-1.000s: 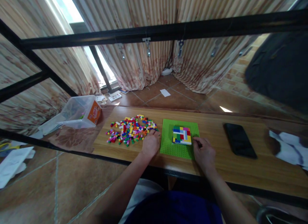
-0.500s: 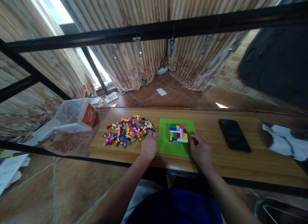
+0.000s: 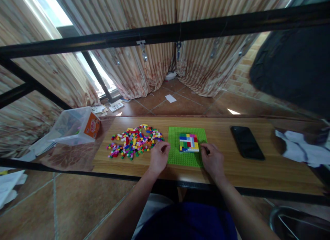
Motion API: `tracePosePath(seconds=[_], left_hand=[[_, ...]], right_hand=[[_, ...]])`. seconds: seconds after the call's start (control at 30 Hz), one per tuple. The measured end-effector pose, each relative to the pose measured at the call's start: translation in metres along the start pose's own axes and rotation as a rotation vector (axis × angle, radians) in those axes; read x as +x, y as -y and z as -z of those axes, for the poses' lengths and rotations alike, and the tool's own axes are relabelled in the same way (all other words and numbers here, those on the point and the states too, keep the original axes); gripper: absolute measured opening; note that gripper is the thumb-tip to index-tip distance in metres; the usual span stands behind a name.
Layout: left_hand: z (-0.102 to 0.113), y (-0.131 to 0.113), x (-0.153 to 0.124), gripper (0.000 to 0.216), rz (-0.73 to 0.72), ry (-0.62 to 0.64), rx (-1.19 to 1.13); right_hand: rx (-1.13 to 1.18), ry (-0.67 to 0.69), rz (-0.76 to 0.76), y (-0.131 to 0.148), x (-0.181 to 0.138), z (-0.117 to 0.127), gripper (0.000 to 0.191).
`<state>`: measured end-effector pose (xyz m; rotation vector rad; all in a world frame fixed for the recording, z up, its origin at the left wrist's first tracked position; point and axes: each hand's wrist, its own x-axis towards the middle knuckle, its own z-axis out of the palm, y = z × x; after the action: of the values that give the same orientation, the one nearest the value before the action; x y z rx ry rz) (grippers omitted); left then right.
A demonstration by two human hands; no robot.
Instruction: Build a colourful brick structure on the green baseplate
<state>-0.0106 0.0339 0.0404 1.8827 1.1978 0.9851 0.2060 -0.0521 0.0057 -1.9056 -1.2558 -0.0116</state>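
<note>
Two bare hands of yours reach over the worktop [image 3: 219, 131], one at each side of the green plate [image 3: 174, 157]. Your left hand [image 3: 159, 157] is curled beside the plate's left edge, fingertips near the thumb; whether it grips a piece, you cannot tell from here. Your right hand [image 3: 212, 160] bends its fingers together at the plate's right edge, just beside the brick block [image 3: 189, 143]; its grip is equally unclear. That multicolored block sits on the plate, inside all four edges. Loose bricks [image 3: 134, 142] spread toward the worktop's left edge, and your phone [image 3: 247, 142] lies toward its right edge.
</note>
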Motion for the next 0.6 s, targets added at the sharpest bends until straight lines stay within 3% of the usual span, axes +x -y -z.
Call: tracePosePath(seconds=[0.33, 0.6], left_hand=[[-0.013, -0.020, 0.006, 0.025, -0.132, 0.109, -0.079], [-0.025, -0.027, 0.011, 0.032, -0.143, 0.218, 0.007]], right_hand=[[0.010, 0.011, -0.011, 0.000, 0.000, 0.000, 0.024], [0.020, 0.016, -0.009, 0.001, 0.002, 0.000, 0.024]])
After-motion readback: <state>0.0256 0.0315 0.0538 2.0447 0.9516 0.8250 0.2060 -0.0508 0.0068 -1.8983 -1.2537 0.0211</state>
